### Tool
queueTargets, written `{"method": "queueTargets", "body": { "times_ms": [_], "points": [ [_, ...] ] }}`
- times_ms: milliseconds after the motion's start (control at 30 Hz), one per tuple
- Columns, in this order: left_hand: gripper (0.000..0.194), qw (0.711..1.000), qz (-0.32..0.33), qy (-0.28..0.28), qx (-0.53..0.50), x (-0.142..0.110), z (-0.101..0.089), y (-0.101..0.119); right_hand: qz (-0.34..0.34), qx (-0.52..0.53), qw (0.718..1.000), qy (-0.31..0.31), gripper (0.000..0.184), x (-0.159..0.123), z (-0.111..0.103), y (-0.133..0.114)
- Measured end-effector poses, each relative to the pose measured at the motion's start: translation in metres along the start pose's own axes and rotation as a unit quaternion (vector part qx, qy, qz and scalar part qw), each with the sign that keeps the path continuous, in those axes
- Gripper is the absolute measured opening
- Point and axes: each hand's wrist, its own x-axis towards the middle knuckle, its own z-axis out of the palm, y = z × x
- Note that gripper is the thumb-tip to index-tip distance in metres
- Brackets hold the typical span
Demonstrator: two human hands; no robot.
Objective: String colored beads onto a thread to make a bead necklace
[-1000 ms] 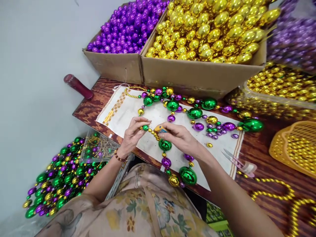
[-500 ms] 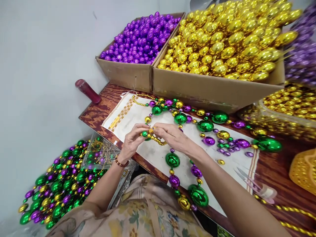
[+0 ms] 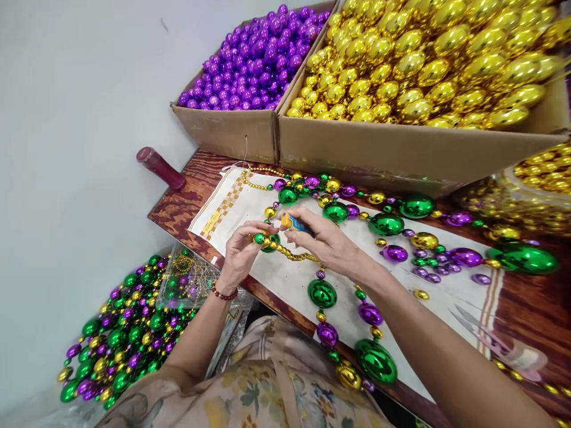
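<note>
My left hand pinches one end of a bead necklace by a small green bead. From there a run of small gold beads sags to the right, passing under my right hand. My right hand is closed on a small yellow-and-blue object, shaped like a lighter. Its yellow end points at the left fingertips and stays a little apart from them. Larger beads of the strand, such as a green one and a purple one, hang toward my lap.
A white cloth covers part of the wooden table, with loose beads and scissors on it. Cardboard boxes of purple beads and gold beads stand behind. A dark red bottle is at left, above heaped necklaces.
My right hand has drawn slightly back to the right from the left fingertips, and more of the yellow-and-blue object shows. The left hand still pinches the strand. The view has shifted slightly.
</note>
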Motion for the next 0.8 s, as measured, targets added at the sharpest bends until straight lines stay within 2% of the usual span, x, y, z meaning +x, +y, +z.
{"method": "queueTargets", "body": {
  "times_ms": [133, 267, 467, 600, 700, 800],
  "points": [
    [0.013, 1.000, -0.016, 0.014, -0.006, 0.000, -0.002, -0.001, -0.006, -0.036, 0.999, -0.030, 0.036, -0.001, -0.007, 0.001],
    [0.014, 0.999, -0.023, 0.023, -0.018, 0.001, -0.004, -0.003, 0.057, 0.010, 0.995, -0.088, 0.038, 0.000, -0.011, -0.003],
    [0.018, 0.996, -0.069, 0.051, -0.034, 0.003, -0.003, -0.005, 0.046, 0.055, 0.990, -0.121, 0.038, 0.008, -0.009, -0.007],
    [0.017, 0.995, -0.070, 0.051, -0.045, 0.003, -0.002, -0.009, 0.050, -0.043, 0.993, -0.100, 0.050, 0.017, -0.007, -0.011],
    [0.019, 0.995, -0.067, 0.050, -0.044, 0.003, -0.003, -0.013, 0.083, -0.153, 0.981, -0.088, 0.061, 0.023, -0.004, -0.015],
    [0.023, 0.995, -0.070, 0.056, -0.044, 0.003, -0.003, -0.015, 0.103, -0.218, 0.967, -0.088, 0.066, 0.026, -0.001, -0.020]
  ]
}}
